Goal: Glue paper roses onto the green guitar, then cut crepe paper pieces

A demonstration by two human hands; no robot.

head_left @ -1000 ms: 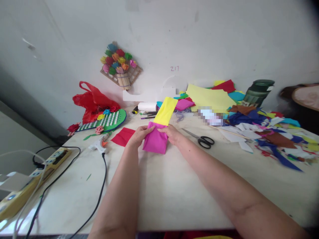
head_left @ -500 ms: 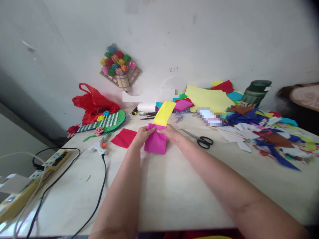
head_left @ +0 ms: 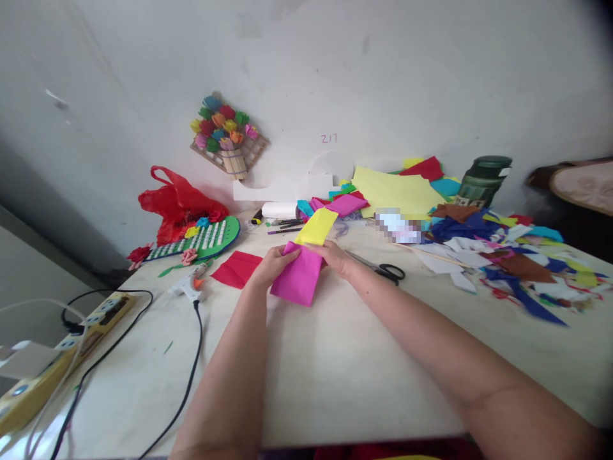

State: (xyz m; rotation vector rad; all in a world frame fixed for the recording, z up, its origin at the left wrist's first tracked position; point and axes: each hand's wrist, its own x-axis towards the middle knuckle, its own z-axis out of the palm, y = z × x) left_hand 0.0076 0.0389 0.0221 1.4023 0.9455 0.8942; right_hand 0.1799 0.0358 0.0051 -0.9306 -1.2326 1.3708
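Note:
In the middle of the table my left hand [head_left: 272,264] and my right hand [head_left: 335,257] pinch the far edge of a folded magenta paper [head_left: 297,280]. A yellow paper strip [head_left: 317,226] joins it there and stretches away from me. The magenta piece is lifted and tilted toward me. Both hands have fingers closed on the paper seam. A red paper square [head_left: 236,269] lies just left of my left hand, and black-handled scissors [head_left: 385,270] lie just right of my right hand.
A glue gun [head_left: 190,281] with a black cord [head_left: 191,358] lies at the left, beside a yellow power strip [head_left: 57,358]. A red plastic bag [head_left: 178,203] and a green craft piece [head_left: 201,237] sit at the back left. Coloured paper scraps [head_left: 507,255] cover the right side. A dark green jar [head_left: 483,179] stands by the wall.
The hands have raised the magenta paper's near end off the table and tilted it. The yellow strip now lies flatter and looks shorter. The view shifted slightly.

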